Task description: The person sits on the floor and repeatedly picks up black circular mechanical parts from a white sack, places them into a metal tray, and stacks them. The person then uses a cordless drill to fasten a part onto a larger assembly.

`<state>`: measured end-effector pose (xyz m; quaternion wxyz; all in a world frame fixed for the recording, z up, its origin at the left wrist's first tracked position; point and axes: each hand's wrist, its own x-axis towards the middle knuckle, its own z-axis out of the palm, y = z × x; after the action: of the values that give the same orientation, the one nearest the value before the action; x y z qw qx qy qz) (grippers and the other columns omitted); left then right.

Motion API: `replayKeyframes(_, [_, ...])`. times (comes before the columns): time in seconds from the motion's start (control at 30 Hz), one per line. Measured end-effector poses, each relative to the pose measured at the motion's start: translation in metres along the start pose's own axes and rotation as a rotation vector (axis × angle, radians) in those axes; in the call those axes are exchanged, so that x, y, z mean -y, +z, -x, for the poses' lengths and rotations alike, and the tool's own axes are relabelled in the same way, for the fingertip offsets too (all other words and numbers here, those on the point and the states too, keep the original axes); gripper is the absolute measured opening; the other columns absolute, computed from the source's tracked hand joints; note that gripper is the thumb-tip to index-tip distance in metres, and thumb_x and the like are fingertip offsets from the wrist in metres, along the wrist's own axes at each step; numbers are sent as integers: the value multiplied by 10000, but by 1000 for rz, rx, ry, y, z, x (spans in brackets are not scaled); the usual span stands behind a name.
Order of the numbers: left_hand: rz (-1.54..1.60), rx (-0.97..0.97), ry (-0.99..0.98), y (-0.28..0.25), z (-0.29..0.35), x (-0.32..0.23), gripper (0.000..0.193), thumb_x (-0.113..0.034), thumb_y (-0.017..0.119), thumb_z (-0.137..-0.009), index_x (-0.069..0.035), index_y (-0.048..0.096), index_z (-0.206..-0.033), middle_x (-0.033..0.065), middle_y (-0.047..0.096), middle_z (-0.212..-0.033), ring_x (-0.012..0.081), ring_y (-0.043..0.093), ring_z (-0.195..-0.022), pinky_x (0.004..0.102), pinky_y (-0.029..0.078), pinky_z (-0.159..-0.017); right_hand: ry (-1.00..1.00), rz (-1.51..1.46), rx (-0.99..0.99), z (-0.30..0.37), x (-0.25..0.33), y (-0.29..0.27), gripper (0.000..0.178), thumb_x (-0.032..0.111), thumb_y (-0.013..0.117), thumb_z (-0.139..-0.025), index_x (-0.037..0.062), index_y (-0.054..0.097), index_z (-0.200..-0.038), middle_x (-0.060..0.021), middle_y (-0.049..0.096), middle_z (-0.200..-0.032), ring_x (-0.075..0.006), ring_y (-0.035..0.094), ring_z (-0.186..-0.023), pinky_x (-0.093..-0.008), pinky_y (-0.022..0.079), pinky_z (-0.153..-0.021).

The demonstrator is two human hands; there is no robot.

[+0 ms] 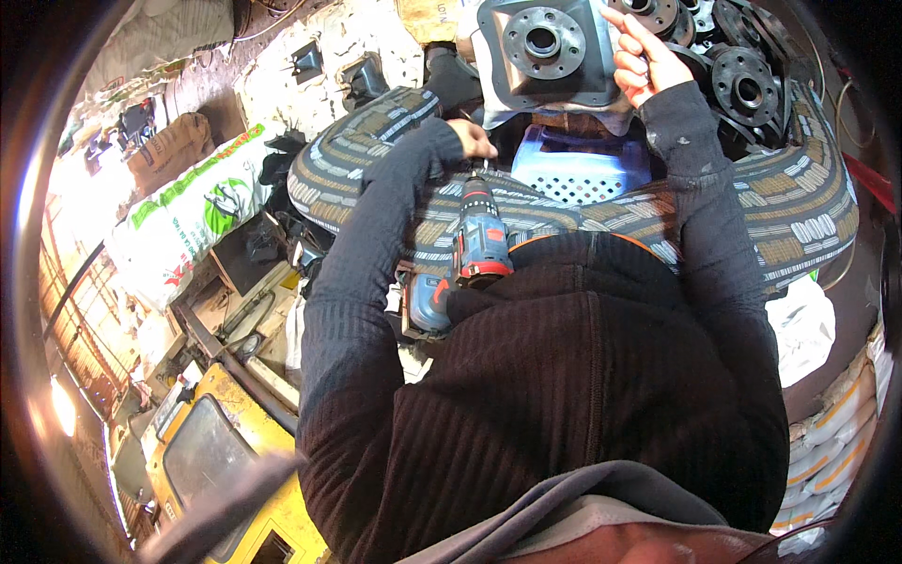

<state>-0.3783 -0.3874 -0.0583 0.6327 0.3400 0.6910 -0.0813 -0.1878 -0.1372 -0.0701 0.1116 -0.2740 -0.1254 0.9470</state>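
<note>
A black moulded part with a round flanged hub [543,42] is in front of me, on a pale bag-like support. My right hand [648,61] is at its right edge, index finger stretched along the rim and the other fingers curled against the side. My left hand [473,139] is pinched just beyond the tip of a blue and red cordless drill [482,240]. Something small and shiny shows at its fingertips, too small to name. Chuck pointing away from me, the drill lies along my lap by the left thigh.
A blue perforated plastic crate [583,169] is between my patterned trouser legs [799,202]. More black flanged parts [747,89] are piled at the far right. To the left are a white and green sack [202,211] and a yellow machine [221,451]. Stacked bags [836,442] stand at the right.
</note>
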Motion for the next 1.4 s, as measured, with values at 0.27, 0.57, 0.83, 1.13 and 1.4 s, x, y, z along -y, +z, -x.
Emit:
replayKeyframes(0.27, [-185, 236, 32, 41, -54, 12, 321, -347, 668, -783, -91, 694, -976, 26, 686, -915, 148, 604, -832, 277, 463, -756, -13, -49, -77, 9, 11, 19, 174, 171, 524, -909, 39, 592, -998, 65, 369, -582, -31, 297, -414, -171, 230, -352])
replayKeyframes(0.57, [29, -661, -358, -62, 4, 45, 395, -396, 721, -736, -70, 685, -957, 87, 678, -884, 174, 621, -834, 310, 493, -759, -135, -11, -73, 12, 8, 5, 161, 141, 474, -922, 9, 550, -972, 48, 373, -572, -46, 326, -418, -175, 234, -362])
replayKeyframes(0.83, [897, -715, 576, -64, 22, -58, 191, -202, 649, -839, -57, 627, -962, 65, 674, -878, 120, 626, -722, 234, 485, -553, -148, 413, -197, -11, -12, -43, 272, 274, 516, -922, 59, 605, -1064, 74, 410, -636, -19, 299, -459, -169, 223, -387])
replayKeyframes(1.13, [956, -812, 418, -50, -6, -72, 200, -150, 709, -790, -47, 657, -953, 47, 668, -872, 88, 614, -763, 196, 426, -534, -71, 565, -286, 2, -8, -12, 284, 314, 573, -872, 109, 673, -1041, 74, 459, -642, -14, 343, -484, -176, 234, -390])
replayKeyframes(1.4, [907, -914, 344, -52, -14, -69, 197, -143, 750, -752, -44, 679, -907, 13, 669, -842, 54, 567, -692, 182, 426, -550, -426, 1315, -375, -18, -44, -11, 348, 404, 539, -870, 141, 610, -1086, -156, 641, -837, -313, 626, -822, -381, 476, -754])
